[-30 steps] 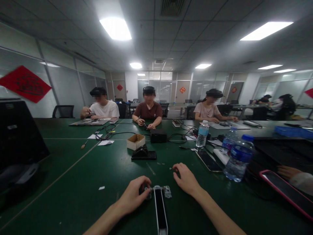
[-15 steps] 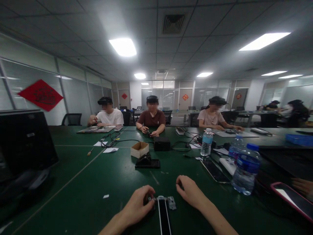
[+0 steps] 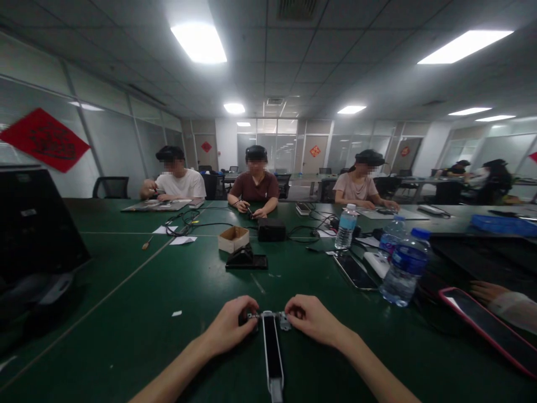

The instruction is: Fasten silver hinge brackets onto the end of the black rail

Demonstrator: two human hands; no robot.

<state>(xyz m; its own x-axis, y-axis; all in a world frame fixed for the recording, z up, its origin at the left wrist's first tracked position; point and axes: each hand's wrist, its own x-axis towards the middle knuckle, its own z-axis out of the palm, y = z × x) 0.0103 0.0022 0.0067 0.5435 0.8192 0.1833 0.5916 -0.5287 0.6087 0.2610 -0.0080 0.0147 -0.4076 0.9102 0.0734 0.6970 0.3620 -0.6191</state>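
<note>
A long, narrow part (image 3: 273, 347) with a pale rim and a black face lies on the green table, pointing away from me. Small silvery metal brackets stick out to either side at its far end. My left hand (image 3: 233, 324) is closed, thumb and fingers pinching the left metal bracket, which is mostly covered. On the other side, my right hand (image 3: 314, 320) curls its fingertips onto the right metal bracket (image 3: 286, 321). The exact kind of the part cannot be told.
Ahead stand a small open cardboard box (image 3: 233, 240) and a black stand (image 3: 246, 259). To the right are a phone (image 3: 354, 271), water bottles (image 3: 403, 268) and a pink-edged phone (image 3: 486, 327), with another person's hand (image 3: 489, 292) beside it. A monitor (image 3: 37, 224) is at left.
My right hand has moved left and now touches the right bracket. My left hand stays at the left bracket. The view has tilted down, showing more of the narrow part.
</note>
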